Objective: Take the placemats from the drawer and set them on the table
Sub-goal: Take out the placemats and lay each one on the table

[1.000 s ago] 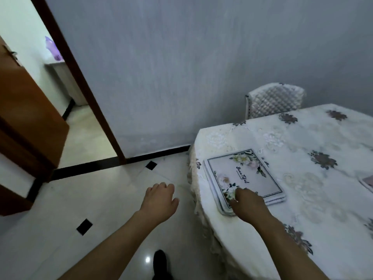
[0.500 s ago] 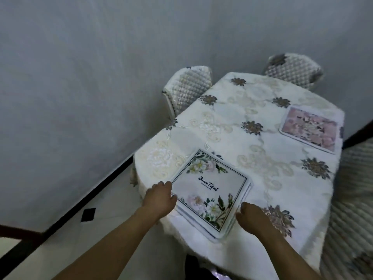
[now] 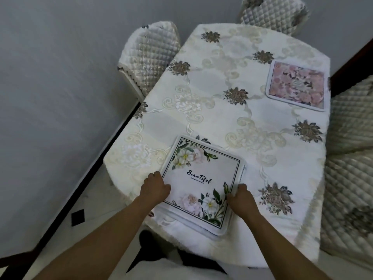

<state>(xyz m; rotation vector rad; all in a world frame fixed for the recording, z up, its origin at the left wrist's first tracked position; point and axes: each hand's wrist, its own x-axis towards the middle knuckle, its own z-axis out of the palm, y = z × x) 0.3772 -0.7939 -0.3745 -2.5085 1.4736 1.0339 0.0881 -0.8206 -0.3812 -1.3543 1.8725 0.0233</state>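
Both forearms are bare, with no sleeves, watch or rings in sight. The left hand [image 3: 155,187] and right hand [image 3: 241,199] are ungloved. At six o'clock shows a pale, possibly white garment, with something dark at seven o'clock, perhaps a shoe.

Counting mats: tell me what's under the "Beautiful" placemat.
Edges of more white mats peek out beneath the "Beautiful" placemat, on the table. Their count and prints are covered.

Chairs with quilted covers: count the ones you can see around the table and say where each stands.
3. One chair at the table's left side, one at its far end, one along its right side. Others may be out of frame.
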